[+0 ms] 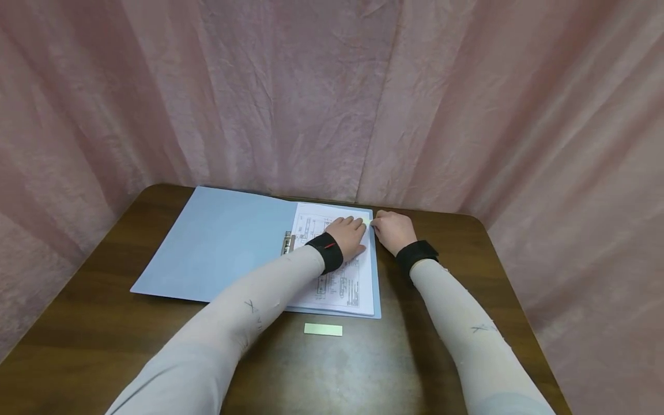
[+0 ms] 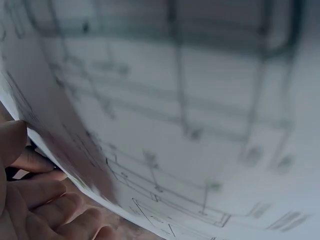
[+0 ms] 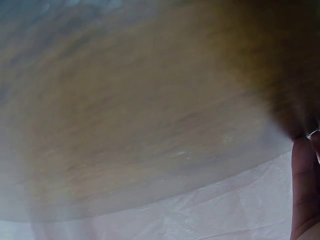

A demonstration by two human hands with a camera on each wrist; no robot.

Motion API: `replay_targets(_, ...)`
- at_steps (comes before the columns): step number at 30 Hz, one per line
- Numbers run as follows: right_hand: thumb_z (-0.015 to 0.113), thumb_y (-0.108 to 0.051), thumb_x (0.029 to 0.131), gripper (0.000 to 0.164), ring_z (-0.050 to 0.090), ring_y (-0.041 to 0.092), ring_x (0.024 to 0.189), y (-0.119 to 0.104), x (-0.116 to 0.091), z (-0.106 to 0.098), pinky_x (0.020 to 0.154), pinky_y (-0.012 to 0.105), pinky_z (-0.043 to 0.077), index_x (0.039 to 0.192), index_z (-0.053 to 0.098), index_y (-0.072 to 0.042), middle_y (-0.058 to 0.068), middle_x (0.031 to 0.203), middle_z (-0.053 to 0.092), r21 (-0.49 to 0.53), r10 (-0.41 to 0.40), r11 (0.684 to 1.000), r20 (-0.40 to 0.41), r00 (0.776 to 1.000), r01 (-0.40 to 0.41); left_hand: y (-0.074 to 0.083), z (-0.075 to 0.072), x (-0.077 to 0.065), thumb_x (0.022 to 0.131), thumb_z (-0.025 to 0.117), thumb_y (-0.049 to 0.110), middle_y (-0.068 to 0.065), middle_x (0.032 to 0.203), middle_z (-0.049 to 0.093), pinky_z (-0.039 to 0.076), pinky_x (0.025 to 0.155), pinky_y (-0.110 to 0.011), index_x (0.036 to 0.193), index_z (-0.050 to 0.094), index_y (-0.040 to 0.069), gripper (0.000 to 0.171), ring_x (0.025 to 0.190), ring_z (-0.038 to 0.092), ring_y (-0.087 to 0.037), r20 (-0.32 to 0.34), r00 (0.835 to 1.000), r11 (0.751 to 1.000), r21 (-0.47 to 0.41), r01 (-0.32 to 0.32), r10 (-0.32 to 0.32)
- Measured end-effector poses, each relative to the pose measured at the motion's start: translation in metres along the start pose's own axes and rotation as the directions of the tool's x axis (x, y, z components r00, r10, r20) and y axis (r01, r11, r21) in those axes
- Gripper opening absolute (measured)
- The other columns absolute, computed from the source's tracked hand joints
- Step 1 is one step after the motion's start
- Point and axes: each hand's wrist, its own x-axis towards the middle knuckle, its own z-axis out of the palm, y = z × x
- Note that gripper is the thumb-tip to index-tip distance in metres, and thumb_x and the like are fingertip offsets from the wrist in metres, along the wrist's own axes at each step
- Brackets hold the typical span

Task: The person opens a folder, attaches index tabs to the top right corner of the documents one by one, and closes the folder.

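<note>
A light blue folder [image 1: 228, 242] lies spread on the table, with printed sheets [image 1: 337, 294] of line drawings on its right side. My left hand [image 1: 346, 237] rests on the top sheet near its upper right, fingers mostly extended. At the sheet's right edge, my right hand [image 1: 395, 230] pinches the end of a small pale yellow sticky note [image 1: 366, 221]. Part of that note is hidden by the fingers. In the right wrist view, a thin light edge shows between the right fingertips [image 3: 301, 150]. The drawings fill the left wrist view, with the left fingers [image 2: 50, 200] beside them.
A pale green sticky-note pad [image 1: 323, 329] lies on the brown wooden table [image 1: 363, 369] in front of the folder. The folder's metal clip [image 1: 287, 242] stands along the sheets' left edge. Pink curtains [image 1: 321, 104] hang behind the table.
</note>
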Motion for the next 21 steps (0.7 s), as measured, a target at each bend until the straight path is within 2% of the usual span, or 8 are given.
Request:
replay_targets(4, 0.069, -0.018, 0.092, 0.014, 0.062, 0.017, 0.076, -0.001, -0.002, 0.002, 0.066, 0.034, 0.05, 0.101, 0.079, -0.016, 0.001, 0.088, 0.062, -0.002, 0.004, 1.0, 0.012, 1.0, -0.004, 0.002, -0.011, -0.002, 0.101, 0.046, 0.054, -0.005, 0.157, 0.038, 0.026, 0.113, -0.045, 0.154, 0.04, 0.012, 0.068, 0.145, 0.033, -0.026, 0.054, 0.999, 1.0, -0.001, 0.0, 0.0)
replay_targets(10, 0.071, -0.019, 0.091, 0.014, 0.061, 0.017, 0.075, -0.003, -0.003, -0.001, 0.067, 0.034, 0.051, 0.101, 0.079, -0.016, 0.0, 0.088, 0.063, -0.001, 0.006, 1.0, 0.005, 1.0, -0.006, 0.0, -0.026, -0.007, 0.102, 0.046, 0.051, -0.005, 0.153, 0.044, 0.03, 0.11, -0.047, 0.151, 0.045, 0.012, 0.062, 0.141, 0.038, -0.026, 0.071, 0.997, 0.999, -0.03, -0.022, 0.024)
replay_targets(12, 0.07, -0.019, 0.091, 0.014, 0.061, 0.017, 0.076, -0.004, -0.002, -0.002, 0.067, 0.034, 0.05, 0.102, 0.079, -0.017, 0.0, 0.089, 0.063, -0.001, 0.004, 1.0, 0.007, 1.0, -0.004, -0.001, -0.026, -0.006, 0.102, 0.046, 0.051, -0.004, 0.153, 0.044, 0.031, 0.11, -0.047, 0.151, 0.045, 0.013, 0.062, 0.14, 0.039, -0.025, 0.073, 0.997, 0.999, -0.037, -0.009, 0.012)
replay_targets(13, 0.07, -0.02, 0.091, 0.014, 0.061, 0.017, 0.076, -0.005, -0.001, -0.003, 0.067, 0.034, 0.05, 0.102, 0.079, -0.017, 0.0, 0.089, 0.063, -0.003, 0.001, 1.0, 0.009, 1.0, -0.001, -0.003, -0.021, -0.001, 0.102, 0.046, 0.052, -0.004, 0.152, 0.045, 0.031, 0.109, -0.048, 0.151, 0.046, 0.013, 0.062, 0.14, 0.04, -0.024, 0.067, 0.998, 0.999, -0.047, 0.001, 0.003)
replay_targets(19, 0.07, -0.019, 0.091, 0.015, 0.063, 0.019, 0.077, -0.01, 0.001, -0.005, 0.068, 0.036, 0.051, 0.102, 0.079, -0.016, 0.001, 0.091, 0.064, 0.0, -0.013, 1.0, 0.016, 1.0, 0.013, -0.007, -0.012, 0.011, 0.101, 0.044, 0.056, -0.001, 0.152, 0.044, 0.032, 0.107, -0.049, 0.151, 0.045, 0.016, 0.063, 0.136, 0.043, -0.023, 0.107, 0.993, 0.998, -0.036, 0.051, -0.047)
replay_targets(21, 0.07, -0.02, 0.091, 0.015, 0.063, 0.019, 0.078, -0.01, 0.002, -0.004, 0.068, 0.036, 0.051, 0.103, 0.079, -0.016, 0.002, 0.091, 0.064, -0.002, -0.013, 1.0, 0.018, 1.0, 0.013, -0.007, -0.017, 0.01, 0.101, 0.044, 0.056, 0.001, 0.152, 0.044, 0.033, 0.107, -0.048, 0.151, 0.046, 0.018, 0.063, 0.136, 0.043, -0.023, 0.123, 0.99, 0.997, -0.024, 0.067, -0.064)
